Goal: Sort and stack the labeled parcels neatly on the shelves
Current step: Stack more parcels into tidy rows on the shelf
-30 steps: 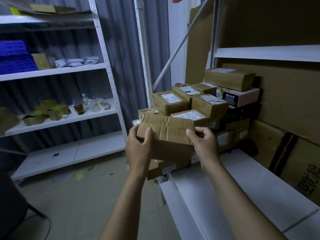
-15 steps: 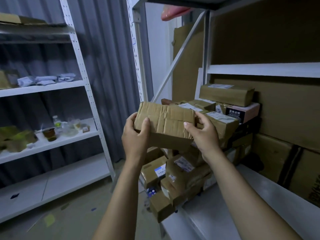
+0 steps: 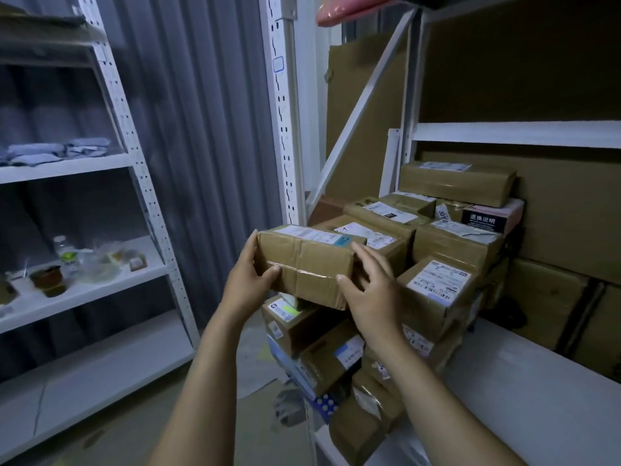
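A person holds a brown parcel with both hands. It sits at the front left of the pile of boxes on the white shelf, and its white label faces up. The left hand grips the left end, fingers round the side and thumb on the front. The right hand grips the right end the same way.

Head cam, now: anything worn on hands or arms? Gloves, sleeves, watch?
Nothing visible. Left hand and right hand are ungloved, with no sleeve, watch or band from wrist to frame edge. No rings on the fingers that show.
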